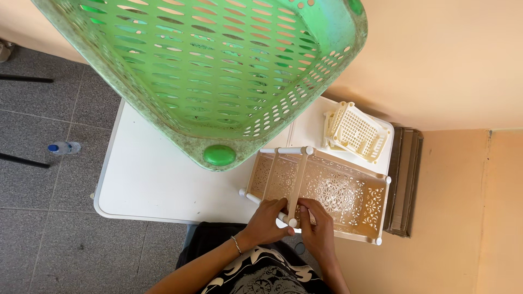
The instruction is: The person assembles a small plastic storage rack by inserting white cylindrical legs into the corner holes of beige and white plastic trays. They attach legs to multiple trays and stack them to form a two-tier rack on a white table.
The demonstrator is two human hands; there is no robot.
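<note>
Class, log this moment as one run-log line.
left hand: holds white rod | right hand: on rod's lower end | beige lattice tray on white table | green basket overhead

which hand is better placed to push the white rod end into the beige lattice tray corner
Left, likely. The left hand already pinches the white plastic rod near its lower end, while the right hand rests beside it on the beige lattice tray.

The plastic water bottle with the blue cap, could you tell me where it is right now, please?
In the head view the water bottle lies on its side on the grey floor at the far left, just beyond the left edge of the white table.
</note>
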